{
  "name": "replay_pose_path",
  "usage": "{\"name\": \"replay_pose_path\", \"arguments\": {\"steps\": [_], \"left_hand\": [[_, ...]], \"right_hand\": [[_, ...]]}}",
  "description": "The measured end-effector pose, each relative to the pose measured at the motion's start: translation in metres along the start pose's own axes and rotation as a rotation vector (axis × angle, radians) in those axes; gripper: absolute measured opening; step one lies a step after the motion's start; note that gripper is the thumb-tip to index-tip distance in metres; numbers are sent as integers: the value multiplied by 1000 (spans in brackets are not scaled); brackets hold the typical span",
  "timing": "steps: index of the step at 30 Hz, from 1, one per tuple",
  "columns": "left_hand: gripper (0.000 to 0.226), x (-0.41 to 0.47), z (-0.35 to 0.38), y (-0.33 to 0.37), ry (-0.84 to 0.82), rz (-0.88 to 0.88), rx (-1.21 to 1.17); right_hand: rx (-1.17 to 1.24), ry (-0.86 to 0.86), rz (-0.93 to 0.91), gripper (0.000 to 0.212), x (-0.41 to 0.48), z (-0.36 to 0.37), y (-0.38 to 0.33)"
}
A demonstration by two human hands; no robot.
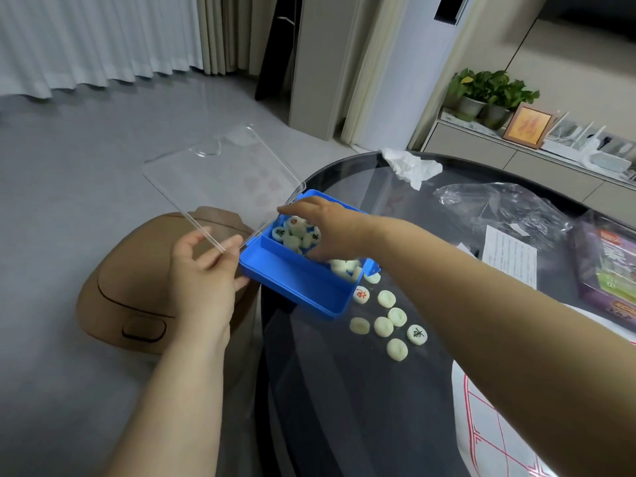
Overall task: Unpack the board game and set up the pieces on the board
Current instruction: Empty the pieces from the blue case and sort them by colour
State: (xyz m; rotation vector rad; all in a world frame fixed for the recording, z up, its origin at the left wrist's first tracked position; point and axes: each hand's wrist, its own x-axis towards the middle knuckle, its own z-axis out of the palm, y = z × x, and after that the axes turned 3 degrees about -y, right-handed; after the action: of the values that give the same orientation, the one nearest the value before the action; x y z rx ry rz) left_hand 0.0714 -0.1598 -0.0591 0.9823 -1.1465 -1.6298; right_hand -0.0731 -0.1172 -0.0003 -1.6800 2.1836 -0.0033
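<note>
A person unpacks a Chinese chess set at a dark glass table [344, 390]. The blue box [296, 280] sits tilted at the table's 9 o'clock edge, partly overhanging it, with its clear lid [220, 180] swung open toward 10 o'clock. The left hand [203, 280] pinches the lid's near edge between thumb and fingers, its lower fingers against the box's corner. The right hand [323, 232] reaches down into the far compartment, onto the heap of pale round pieces [292, 232]; its fingertips are hidden, so whether it holds one cannot be told. Eight loose pieces [385, 299] lie on the glass just beside the box at its 4 o'clock, most face down, two showing characters. The white board with red lines [481, 425] lies at the frame's 5 o'clock. A purple carton [605, 270], a printed sheet [512, 256] and a clear plastic bag [499, 208] occupy the 3 o'clock side. A brown bin [137, 280] stands on the floor at 9 o'clock.
</note>
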Motion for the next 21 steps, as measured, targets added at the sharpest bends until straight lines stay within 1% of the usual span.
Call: {"name": "replay_pose_path", "arguments": {"steps": [2, 4, 8, 10, 12, 15, 18, 21], "left_hand": [[27, 1, 0, 0, -11, 4, 18], [27, 2, 0, -1, -18, 9, 24], [28, 1, 1, -2, -19, 24, 25], [28, 1, 2, -2, -25, 28, 27], [29, 1, 4, -3, -33, 19, 19], [29, 1, 5, -3, -34, 9, 11], [29, 1, 5, -3, -34, 8, 4], [27, 1, 4, -3, -35, 9, 4]], "right_hand": [[-32, -31, 7, 71, 8, -3, -2], [-44, -22, 14, 67, 13, -4, -4], [103, 91, 70, 62, 15, 0, -3], [140, 117, 100, 62, 15, 3, -2], [114, 116, 126, 59, 17, 4, -1], [62, 104, 154, 51, 19, 7, -2], [35, 132, 125, 42, 17, 12, -1], [33, 142, 101, 37, 12, 13, -1]]}}
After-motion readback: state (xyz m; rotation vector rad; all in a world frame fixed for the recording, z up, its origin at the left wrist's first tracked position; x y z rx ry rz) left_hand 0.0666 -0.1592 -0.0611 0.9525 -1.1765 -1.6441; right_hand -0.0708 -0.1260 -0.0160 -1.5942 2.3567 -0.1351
